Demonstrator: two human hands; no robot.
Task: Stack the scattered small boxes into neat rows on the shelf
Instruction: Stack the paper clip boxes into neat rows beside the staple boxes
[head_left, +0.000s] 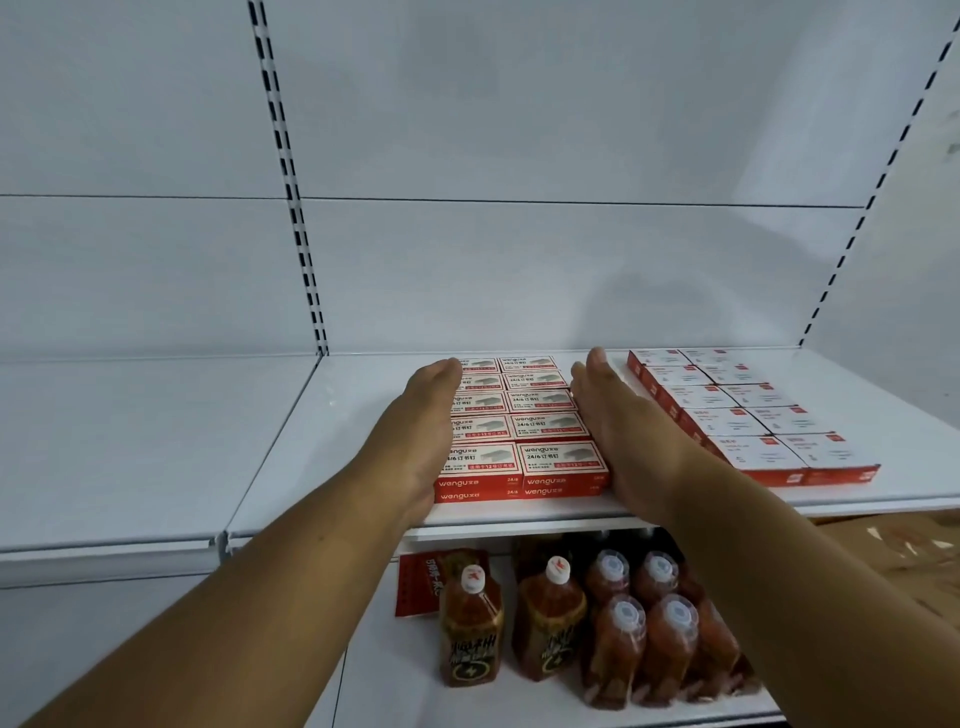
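Two bare hands are reaching onto the white shelf (363, 415), one on each side of a block of red staple boxes (540, 431). The boxes are sitting in two columns running front to back, five rows deep; the front edge is showing two layers. The left hand (431, 415) is lying flat against the left side of the block, fingers (447, 371) straight and together, gripping nothing. The right hand (618, 431) is lying flat against the right side in the same way, fingers straight, holding nothing. The block is sitting near the middle of the shelf, its front face close to the shelf edge.

Just right of the right hand, a second group of white-topped boxes (748, 410) with red sides is standing in two columns, angled slightly. On the lower shelf, bottles (550, 618) with white caps are standing in a cluster, with a red packet (415, 587) beside them at left.
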